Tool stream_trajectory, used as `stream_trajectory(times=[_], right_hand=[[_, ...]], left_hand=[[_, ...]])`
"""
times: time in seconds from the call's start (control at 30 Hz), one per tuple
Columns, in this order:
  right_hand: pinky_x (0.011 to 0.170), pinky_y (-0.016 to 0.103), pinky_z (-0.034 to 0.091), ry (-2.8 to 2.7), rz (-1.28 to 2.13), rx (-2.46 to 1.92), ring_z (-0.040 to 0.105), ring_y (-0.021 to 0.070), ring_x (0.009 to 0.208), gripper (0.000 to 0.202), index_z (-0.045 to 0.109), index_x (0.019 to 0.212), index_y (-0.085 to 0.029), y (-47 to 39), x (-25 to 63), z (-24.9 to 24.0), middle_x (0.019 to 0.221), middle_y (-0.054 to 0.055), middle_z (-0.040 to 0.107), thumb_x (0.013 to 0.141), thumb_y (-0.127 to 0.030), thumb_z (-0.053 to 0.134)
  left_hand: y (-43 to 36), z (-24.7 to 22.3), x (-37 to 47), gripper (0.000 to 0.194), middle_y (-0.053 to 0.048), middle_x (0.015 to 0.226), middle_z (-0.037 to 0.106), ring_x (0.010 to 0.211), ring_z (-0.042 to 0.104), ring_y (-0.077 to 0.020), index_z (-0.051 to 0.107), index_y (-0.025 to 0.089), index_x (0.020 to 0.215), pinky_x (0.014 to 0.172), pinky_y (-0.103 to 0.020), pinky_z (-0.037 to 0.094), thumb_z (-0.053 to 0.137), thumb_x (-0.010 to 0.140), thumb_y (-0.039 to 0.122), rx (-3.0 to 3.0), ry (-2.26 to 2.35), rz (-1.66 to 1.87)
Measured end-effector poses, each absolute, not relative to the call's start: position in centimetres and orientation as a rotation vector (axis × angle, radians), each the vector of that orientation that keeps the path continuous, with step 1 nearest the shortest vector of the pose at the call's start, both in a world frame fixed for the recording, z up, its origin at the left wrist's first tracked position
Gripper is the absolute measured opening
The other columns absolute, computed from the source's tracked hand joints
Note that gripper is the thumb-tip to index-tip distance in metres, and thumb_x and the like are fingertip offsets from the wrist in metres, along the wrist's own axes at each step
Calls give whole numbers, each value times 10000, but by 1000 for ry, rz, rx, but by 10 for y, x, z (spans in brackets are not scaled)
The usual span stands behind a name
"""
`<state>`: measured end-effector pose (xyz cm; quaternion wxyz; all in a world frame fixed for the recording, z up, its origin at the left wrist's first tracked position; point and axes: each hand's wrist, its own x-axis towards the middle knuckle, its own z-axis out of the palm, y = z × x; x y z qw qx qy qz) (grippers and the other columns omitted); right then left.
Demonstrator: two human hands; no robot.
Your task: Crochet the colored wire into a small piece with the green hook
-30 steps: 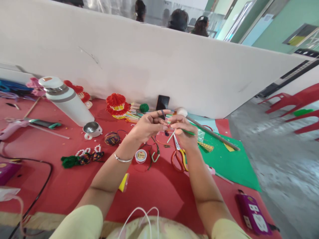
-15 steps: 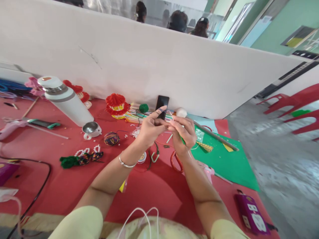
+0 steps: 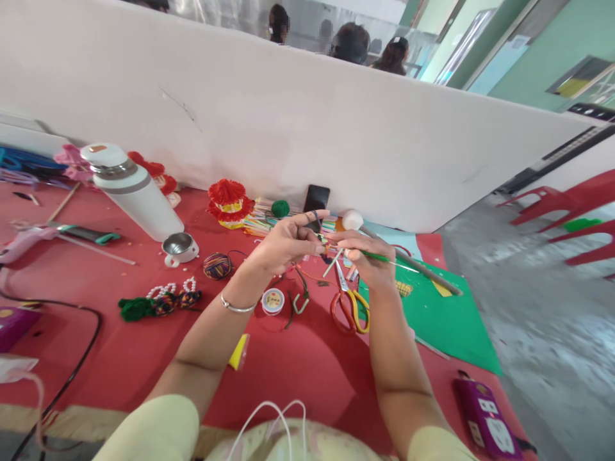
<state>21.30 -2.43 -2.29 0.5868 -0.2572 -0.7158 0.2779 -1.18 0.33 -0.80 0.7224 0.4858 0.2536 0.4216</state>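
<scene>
My left hand (image 3: 283, 246) pinches a small piece of multicoloured yarn work (image 3: 325, 247), and dark yarn (image 3: 316, 216) loops over its raised index finger. Between the fingers of my right hand (image 3: 372, 259) lies a crochet hook with a green grip (image 3: 377, 257); its tip is at the yarn work, hidden by my fingers. A multicoloured yarn ball (image 3: 217, 266) rests left of my hands, with a strand running from it. Below my hands lie scissors with red and yellow handles (image 3: 343, 307) and a small round white tub (image 3: 273, 301).
A phone (image 3: 317, 197) leans against the white partition (image 3: 288, 128). On the red-covered table stand a white flask (image 3: 134, 198) and a steel-lined cup (image 3: 180, 246). Beaded yarn pieces (image 3: 163, 301) lie at left, green sheet (image 3: 446, 326) at right, near a purple box (image 3: 487, 416).
My right hand has shifted right and turned, so the hook now lies nearly level. The hands have come slightly lower, the yarn work now shows, and the scissors are uncovered.
</scene>
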Motion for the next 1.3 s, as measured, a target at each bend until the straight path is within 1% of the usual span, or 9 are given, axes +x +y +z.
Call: stream_trajectory(times=[0.3,0.47,0.57,0.67,0.73,0.8,0.93,1.13,1.3], right_hand=[[923,458,672,-1743,607,-550,841,250,982,165,897,1066,-357,-25,224,-14,1076,47,901,953,-452,825],[842,454,674,-1745,746,-513,836,253,886,176,903,1005,-344,-25,229,-14,972,49,900,956,-485,810],[809,443,677,-1672,823,-446,832,245,851,199,894,976,-353,-21,218,-28,920,33,892,953,-527,801],[885,459,684,-1502,693,-504,831,251,987,238,876,990,-374,-17,198,-43,1043,24,892,942,-591,789],[1012,487,644,-1464,520,-624,807,256,1104,153,874,1035,-375,-16,187,-47,1143,29,880,953,-489,813],[1048,504,618,-1435,406,-671,798,261,1111,125,871,1068,-376,-17,183,-46,1143,29,877,969,-417,807],[986,514,622,-1546,336,-646,793,268,1008,135,873,1084,-388,-19,189,-39,1071,18,884,991,-401,776],[1046,542,591,-1553,-90,-848,736,297,1122,286,840,1203,-468,-24,190,-51,1214,-13,864,942,-349,831],[931,528,638,-1626,102,-675,783,281,1004,223,844,1194,-431,-21,191,-48,1113,10,876,984,-391,780]], left_hand=[[7,-7,-20,841,6,682,748,446,468,-51,726,183,1473,421,-221,227,957,665,168,1087,513,862],[8,-5,-25,524,-10,672,722,483,475,-62,871,162,1169,427,-218,250,924,648,155,1160,519,846],[5,-7,-15,452,-14,680,742,526,565,-81,878,163,1066,462,-203,349,935,618,145,1157,499,880],[-1,-13,3,586,0,719,770,635,684,-125,840,170,1183,590,-229,511,968,611,158,1103,520,1037],[-5,-18,14,715,15,722,782,661,697,-132,793,170,1317,641,-236,540,950,620,138,1121,602,1169],[-8,-20,20,769,19,723,784,662,688,-130,761,158,1390,651,-235,537,933,642,140,1152,686,1276],[-12,-18,23,864,38,701,761,614,633,-112,701,165,1498,590,-223,483,914,661,133,1221,773,1356],[-14,-16,24,1002,60,700,753,561,569,-85,557,180,1642,551,-217,439,900,701,174,1116,693,1290],[-13,-16,24,1045,61,685,740,578,598,-101,568,178,1632,578,-231,471,948,659,207,1102,680,1265]])
